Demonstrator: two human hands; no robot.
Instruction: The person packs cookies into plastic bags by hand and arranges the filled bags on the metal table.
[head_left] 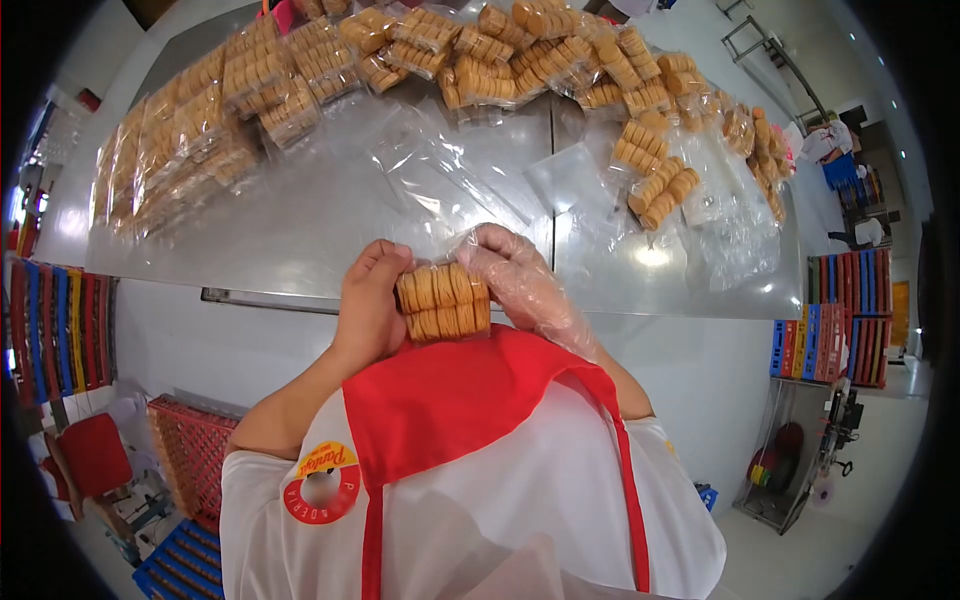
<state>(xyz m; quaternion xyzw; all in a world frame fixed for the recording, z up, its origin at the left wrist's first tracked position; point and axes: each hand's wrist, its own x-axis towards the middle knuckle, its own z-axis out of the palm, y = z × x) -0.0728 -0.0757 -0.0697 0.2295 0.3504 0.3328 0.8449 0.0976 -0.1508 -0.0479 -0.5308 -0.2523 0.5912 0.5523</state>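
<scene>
Between my hands, close to the red apron, is a clear plastic bag of round cookies stacked in two rows. My bare left hand grips the bag's upper left side, fingers curled and thumb near the top edge. On the other side, my right hand wears a transparent plastic glove and pinches the bag's upper right corner. The open or folded state of the bag's top cannot be made out. Loose clear bags lie on the metal table just beyond my hands.
Many filled cookie bags are piled along the table's far side, with a large heap at left. Two cookie packs lie nearer on the right beside more empty bags. Stacked coloured crates stand left, others right.
</scene>
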